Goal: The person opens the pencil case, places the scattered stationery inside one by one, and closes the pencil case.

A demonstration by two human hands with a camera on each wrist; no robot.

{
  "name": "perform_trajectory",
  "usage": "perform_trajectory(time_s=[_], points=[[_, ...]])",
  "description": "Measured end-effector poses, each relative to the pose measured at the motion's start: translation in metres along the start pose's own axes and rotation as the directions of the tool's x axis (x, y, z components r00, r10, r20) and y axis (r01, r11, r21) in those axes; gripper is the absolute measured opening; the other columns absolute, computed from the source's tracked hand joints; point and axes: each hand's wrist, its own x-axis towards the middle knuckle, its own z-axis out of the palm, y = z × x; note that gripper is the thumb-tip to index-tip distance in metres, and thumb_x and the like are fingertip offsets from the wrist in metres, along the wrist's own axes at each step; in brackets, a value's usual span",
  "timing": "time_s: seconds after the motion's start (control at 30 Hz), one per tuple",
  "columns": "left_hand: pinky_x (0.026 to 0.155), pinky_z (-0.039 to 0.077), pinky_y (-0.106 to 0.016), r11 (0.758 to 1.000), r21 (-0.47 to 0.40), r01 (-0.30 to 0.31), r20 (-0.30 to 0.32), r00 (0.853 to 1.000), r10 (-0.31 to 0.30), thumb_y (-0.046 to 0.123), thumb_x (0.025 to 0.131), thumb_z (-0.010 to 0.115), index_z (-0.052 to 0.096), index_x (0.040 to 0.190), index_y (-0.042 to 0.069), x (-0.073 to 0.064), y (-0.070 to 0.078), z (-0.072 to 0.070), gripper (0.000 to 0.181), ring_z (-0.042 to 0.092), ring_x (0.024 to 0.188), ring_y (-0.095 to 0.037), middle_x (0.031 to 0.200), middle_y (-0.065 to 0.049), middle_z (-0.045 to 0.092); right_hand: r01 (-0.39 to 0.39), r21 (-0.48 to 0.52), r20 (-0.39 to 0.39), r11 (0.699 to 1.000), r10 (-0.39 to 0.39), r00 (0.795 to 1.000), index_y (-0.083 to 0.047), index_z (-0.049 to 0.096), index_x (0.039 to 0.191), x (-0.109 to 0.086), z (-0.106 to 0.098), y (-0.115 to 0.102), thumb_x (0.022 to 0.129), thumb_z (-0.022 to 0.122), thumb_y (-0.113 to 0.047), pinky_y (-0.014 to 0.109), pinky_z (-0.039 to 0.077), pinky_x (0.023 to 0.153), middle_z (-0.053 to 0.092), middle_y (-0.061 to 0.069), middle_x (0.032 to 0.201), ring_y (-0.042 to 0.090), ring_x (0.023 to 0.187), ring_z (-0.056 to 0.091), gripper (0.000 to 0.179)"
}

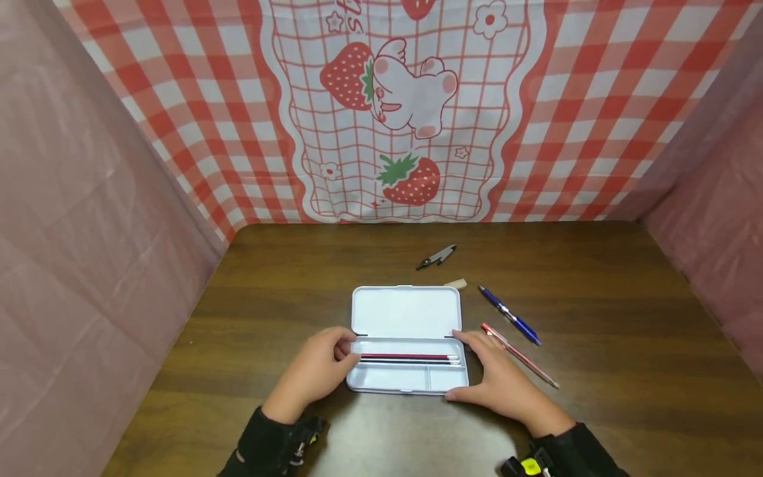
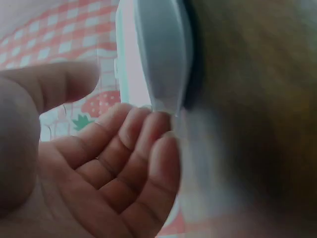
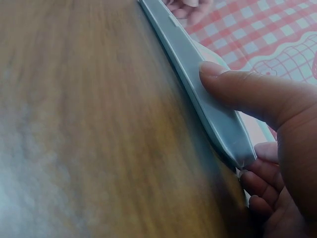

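An open white pencil case (image 1: 406, 311) lies on the table, its lid tipped back. Inside, a few thin pencils (image 1: 408, 356), red and dark, lie lengthwise above two smaller compartments. At the left end is my left hand (image 1: 316, 368); the left wrist view shows its loosely bent fingers (image 2: 161, 163) at the case's end, with the thumb standing apart. My right hand (image 1: 497, 377) grips the right end, thumb (image 3: 218, 74) on the front side and fingers around the corner towards the hinge.
Right of the case lie a blue pen (image 1: 512, 317) and a slim red pen (image 1: 521, 356). Behind it are a grey compass (image 1: 437, 257) and a pale eraser (image 1: 456, 284), partly hidden by the lid. A checked strawberry cloth (image 1: 238, 132) hangs at the table's far edge.
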Motion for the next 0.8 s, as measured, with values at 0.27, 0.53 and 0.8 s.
perform_trajectory(time_s=[0.27, 0.53, 0.8], points=[[0.072, 0.047, -0.035, 0.992, -0.116, 0.044, 0.09, 0.995, -0.033, 0.009, 0.087, 0.079, 0.056, 0.128, -0.001, 0.0, -0.015, 0.007, 0.047, 0.054, 0.079, -0.019, 0.091, -0.005, 0.056, 0.02, -0.003, -0.003, 1.0, -0.02, 1.0, -0.009, 0.047, 0.152, 0.001, 0.0, -0.001, 0.067, 0.09, -0.062, 0.066, 0.031, 0.111, 0.054, 0.012, 0.146, 0.041, 0.14, 0.042, 0.109], [0.069, 0.047, -0.034, 0.985, -0.157, 0.072, 0.123, 0.991, -0.053, 0.009, 0.092, 0.073, 0.057, 0.127, 0.002, 0.004, -0.02, 0.01, 0.039, 0.054, 0.078, -0.02, 0.091, -0.005, 0.056, -0.025, 0.005, 0.004, 1.0, 0.025, 1.0, -0.011, 0.046, 0.153, -0.003, 0.0, -0.001, 0.067, 0.09, -0.062, 0.069, 0.026, 0.112, 0.051, 0.014, 0.15, 0.044, 0.143, 0.037, 0.108], [0.069, 0.046, -0.036, 0.987, -0.149, 0.059, 0.117, 0.992, -0.042, 0.009, 0.092, 0.074, 0.057, 0.127, 0.001, 0.003, -0.016, 0.008, 0.04, 0.053, 0.077, -0.02, 0.09, -0.005, 0.055, -0.007, -0.024, -0.021, 1.0, 0.006, 1.0, -0.007, 0.045, 0.152, -0.005, -0.004, -0.007, 0.07, 0.091, -0.057, 0.068, 0.028, 0.112, 0.049, 0.017, 0.152, 0.047, 0.145, 0.033, 0.107]])
